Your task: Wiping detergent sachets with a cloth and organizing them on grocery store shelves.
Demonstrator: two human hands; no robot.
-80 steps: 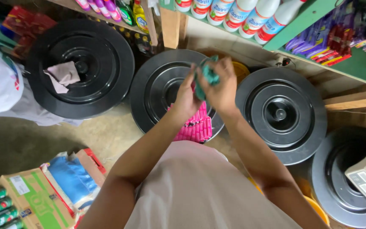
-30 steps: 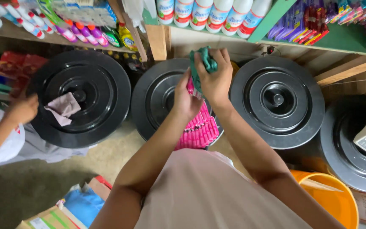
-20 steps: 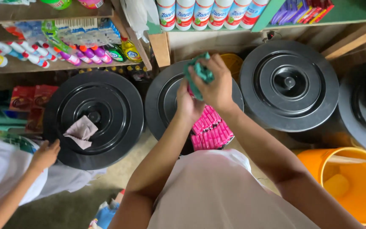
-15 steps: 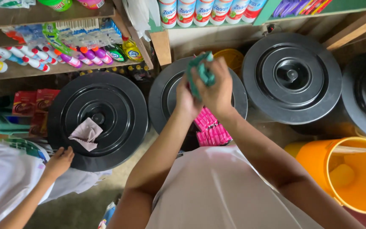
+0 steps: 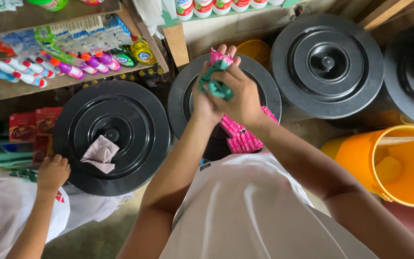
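Your two forearms rise from your white shirt and meet above the middle black bin lid. Your right hand and left hand press together, fingers curled tight round a crumpled green cloth and pink packets. Farther left, another person's hand rests beside a lid bearing a pale rag.

Your hands hovered over the middle black lid, its top largely taken by pink packets. At nine o'clock, another person's hand and a pale cloth occupied the left lid. At two o'clock the right lid lay bare. Shelved bottles blocked eleven o'clock; an orange bucket stood at four.
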